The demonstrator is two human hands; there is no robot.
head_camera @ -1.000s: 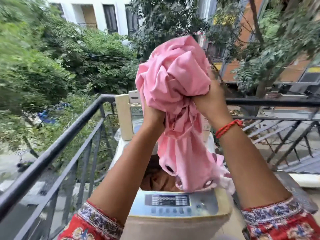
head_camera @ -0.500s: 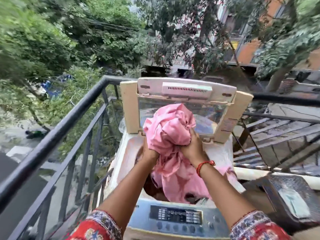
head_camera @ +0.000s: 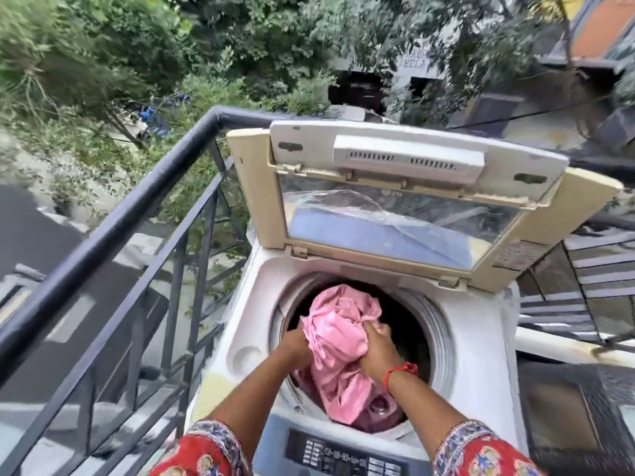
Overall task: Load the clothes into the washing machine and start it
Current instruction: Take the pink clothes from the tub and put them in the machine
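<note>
Head view: lid (head_camera: 405, 204) raised, drum (head_camera: 436, 324) open. Pink cloth (head_camera: 338, 341) bunched in the drum mouth, lower part already inside, upper part above the rim. Left hand (head_camera: 295, 343) and right hand (head_camera: 378, 350) both clenched around the cloth. Loading judged under way, not finished. Left to do: releasing the cloth, lowering the lid, starting at the control panel (head_camera: 347, 456), untouched.

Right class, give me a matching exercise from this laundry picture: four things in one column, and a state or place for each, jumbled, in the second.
1. lid
2. pink cloth
3. thread
4. panel

a. on the right wrist
b. raised open
c. nearest the camera, untouched
d. gripped by both hands over the drum

Pairs: 1-b, 2-d, 3-a, 4-c
</note>
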